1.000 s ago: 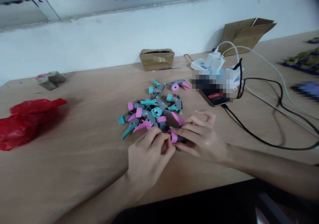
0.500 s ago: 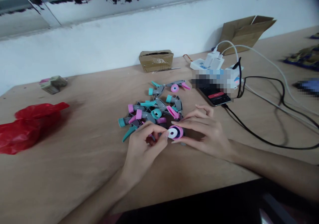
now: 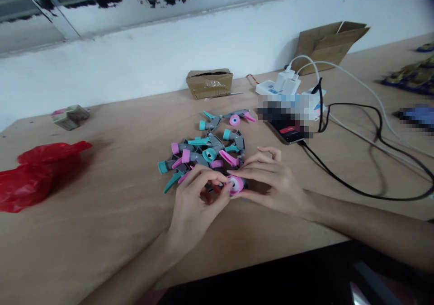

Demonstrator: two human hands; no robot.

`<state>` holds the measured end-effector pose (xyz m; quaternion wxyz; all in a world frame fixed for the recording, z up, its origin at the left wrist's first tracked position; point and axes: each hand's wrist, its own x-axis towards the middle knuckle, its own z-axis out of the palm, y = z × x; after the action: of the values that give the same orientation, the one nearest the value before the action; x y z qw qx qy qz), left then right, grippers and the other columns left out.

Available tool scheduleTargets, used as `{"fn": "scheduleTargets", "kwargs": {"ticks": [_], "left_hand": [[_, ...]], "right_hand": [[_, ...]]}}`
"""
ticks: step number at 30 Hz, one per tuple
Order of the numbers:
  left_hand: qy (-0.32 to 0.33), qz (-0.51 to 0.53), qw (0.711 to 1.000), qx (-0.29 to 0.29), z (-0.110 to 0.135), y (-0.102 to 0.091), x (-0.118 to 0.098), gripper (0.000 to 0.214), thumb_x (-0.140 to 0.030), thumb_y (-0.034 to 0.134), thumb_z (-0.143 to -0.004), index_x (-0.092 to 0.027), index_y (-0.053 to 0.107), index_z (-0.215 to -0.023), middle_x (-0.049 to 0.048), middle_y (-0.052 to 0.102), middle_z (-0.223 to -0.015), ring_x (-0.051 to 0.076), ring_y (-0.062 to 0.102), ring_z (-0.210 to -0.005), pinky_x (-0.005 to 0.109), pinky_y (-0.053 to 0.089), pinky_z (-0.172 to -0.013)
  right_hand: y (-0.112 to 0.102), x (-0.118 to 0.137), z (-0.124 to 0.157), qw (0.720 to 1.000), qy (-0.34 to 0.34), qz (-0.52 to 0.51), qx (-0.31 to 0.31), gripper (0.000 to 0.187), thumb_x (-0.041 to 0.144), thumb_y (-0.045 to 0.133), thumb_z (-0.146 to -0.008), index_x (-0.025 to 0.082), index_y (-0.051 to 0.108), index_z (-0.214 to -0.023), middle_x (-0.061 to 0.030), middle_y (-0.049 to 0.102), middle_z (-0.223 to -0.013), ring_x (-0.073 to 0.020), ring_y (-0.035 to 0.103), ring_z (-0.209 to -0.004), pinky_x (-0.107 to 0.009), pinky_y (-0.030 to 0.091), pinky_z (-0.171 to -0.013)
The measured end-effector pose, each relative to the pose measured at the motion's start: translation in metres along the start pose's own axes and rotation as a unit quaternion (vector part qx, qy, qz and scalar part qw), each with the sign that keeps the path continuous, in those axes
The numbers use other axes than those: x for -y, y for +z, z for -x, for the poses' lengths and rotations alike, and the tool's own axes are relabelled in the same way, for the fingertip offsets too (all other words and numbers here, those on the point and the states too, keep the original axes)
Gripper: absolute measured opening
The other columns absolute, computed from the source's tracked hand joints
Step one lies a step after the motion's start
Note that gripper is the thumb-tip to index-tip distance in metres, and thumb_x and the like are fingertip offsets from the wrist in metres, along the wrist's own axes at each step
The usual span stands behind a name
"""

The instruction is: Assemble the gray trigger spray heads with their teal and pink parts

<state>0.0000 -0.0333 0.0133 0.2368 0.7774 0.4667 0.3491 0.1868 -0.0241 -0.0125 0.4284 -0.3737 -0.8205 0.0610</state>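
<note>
A heap of grey spray-trigger heads point(image 3: 206, 149) with pink and teal caps and levers lies on the wooden table point(image 3: 111, 223). Just in front of the heap both hands meet on one piece, a grey trigger head with a pink round cap point(image 3: 235, 185). My right hand point(image 3: 271, 183) pinches the cap between thumb and fingers. The fingertips of my left hand point(image 3: 196, 201) are curled and pressed against the cap's left side. What lies under my left fingers is hidden.
A phone point(image 3: 288, 133), a white power strip with chargers point(image 3: 283, 87) and black and white cables point(image 3: 356, 178) lie at the right. A red plastic bag point(image 3: 37, 171) sits at the left. Two cardboard boxes point(image 3: 209, 83) stand along the wall.
The pink-capped piece was turned so its round open end faces up toward me. Both hands kept hold of it and shifted slightly left.
</note>
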Motion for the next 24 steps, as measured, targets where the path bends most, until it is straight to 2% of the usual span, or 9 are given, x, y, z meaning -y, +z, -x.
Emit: {"fn": "scheduleTargets", "kwargs": {"ticks": [5, 9, 15, 20, 24], "left_hand": [[0.017, -0.048, 0.998, 0.030, -0.0033, -0.0041, -0.0050, 0.008, -0.012, 0.057, -0.075, -0.020, 0.059, -0.078, -0.0002, 0.055, -0.079, 0.010, 0.054, -0.066, 0.018, 0.045, -0.051], [0.026, -0.109, 0.993, 0.019, -0.0041, -0.0053, -0.0064, 0.007, -0.016, 0.060, -0.072, -0.020, 0.059, -0.077, -0.0015, 0.056, -0.077, 0.010, 0.054, -0.064, 0.021, 0.046, -0.057], [0.023, -0.154, 0.988, 0.020, -0.0037, -0.0036, -0.0074, 0.006, -0.020, 0.059, -0.074, -0.021, 0.062, -0.080, -0.0015, 0.059, -0.081, 0.010, 0.054, -0.061, 0.021, 0.044, -0.055], [0.013, -0.141, 0.989, 0.053, -0.0089, -0.0019, -0.0075, 0.006, -0.018, 0.058, -0.075, -0.020, 0.062, -0.079, -0.0015, 0.057, -0.078, 0.010, 0.052, -0.062, 0.021, 0.043, -0.056], [-0.011, -0.083, 0.994, 0.071, -0.0068, 0.0046, -0.0058, 0.004, -0.018, 0.054, -0.079, -0.018, 0.056, -0.077, -0.0026, 0.052, -0.069, 0.010, 0.049, -0.061, 0.021, 0.041, -0.055]], "right_hand": [[-0.0009, -0.0007, 0.0004, 1.000, -0.005, 0.007, 0.008, 0.025, 0.038, 0.062, -0.077, 0.024, 0.064, -0.098, -0.0006, 0.068, -0.083, -0.0141, 0.059, -0.084, -0.040, 0.028, -0.094], [-0.0006, -0.0022, 0.0012, 1.000, -0.008, 0.011, 0.005, 0.024, 0.038, 0.060, -0.078, 0.024, 0.064, -0.098, -0.0007, 0.068, -0.083, -0.0142, 0.059, -0.084, -0.041, 0.027, -0.094], [0.0017, -0.0058, 0.0034, 1.000, -0.021, 0.020, 0.008, 0.027, 0.038, 0.061, -0.077, 0.023, 0.064, -0.099, 0.0005, 0.068, -0.083, -0.0142, 0.058, -0.085, -0.040, 0.027, -0.094], [0.0018, -0.0067, 0.0035, 0.999, -0.030, 0.011, 0.005, 0.025, 0.037, 0.061, -0.078, 0.021, 0.064, -0.097, 0.0009, 0.068, -0.080, -0.0140, 0.057, -0.085, -0.038, 0.026, -0.091], [0.0019, -0.0071, 0.0041, 0.999, -0.035, 0.018, 0.004, 0.026, 0.037, 0.058, -0.081, 0.022, 0.062, -0.102, 0.0004, 0.068, -0.080, -0.0144, 0.056, -0.085, -0.039, 0.026, -0.091]]}}
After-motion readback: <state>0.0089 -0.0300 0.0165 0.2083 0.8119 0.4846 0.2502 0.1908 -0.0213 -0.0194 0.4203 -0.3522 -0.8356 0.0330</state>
